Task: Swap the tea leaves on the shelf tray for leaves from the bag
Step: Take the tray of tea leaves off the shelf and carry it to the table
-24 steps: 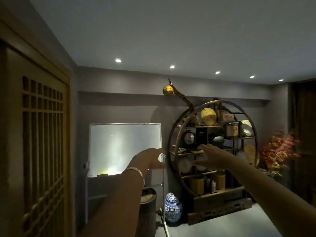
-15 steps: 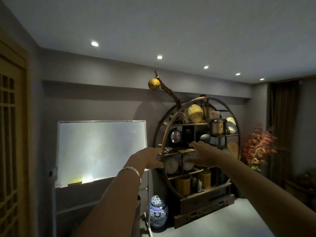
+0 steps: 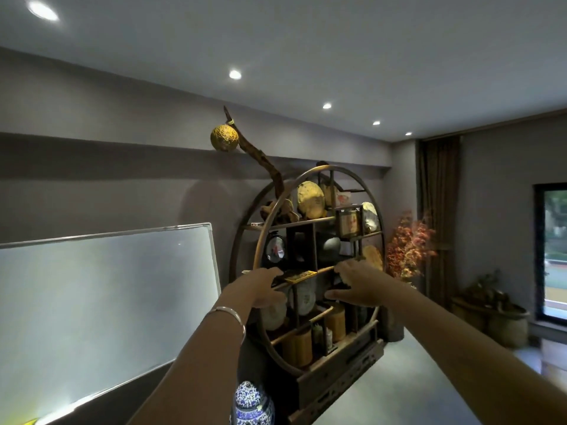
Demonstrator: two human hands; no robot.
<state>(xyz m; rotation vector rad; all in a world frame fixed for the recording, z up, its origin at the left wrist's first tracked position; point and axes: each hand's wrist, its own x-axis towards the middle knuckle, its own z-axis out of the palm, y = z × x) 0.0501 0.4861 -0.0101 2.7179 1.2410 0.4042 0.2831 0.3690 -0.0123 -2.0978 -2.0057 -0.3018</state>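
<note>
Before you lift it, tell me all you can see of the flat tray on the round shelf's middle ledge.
The tray is a small flat rectangle, dark-rimmed with a yellowish face, lying level on the round shelf's middle ledge. Its contents are too dim to make out. The left hand reaches its left end, contact unclear; the right hand is spread open to its right, apart.
</note>
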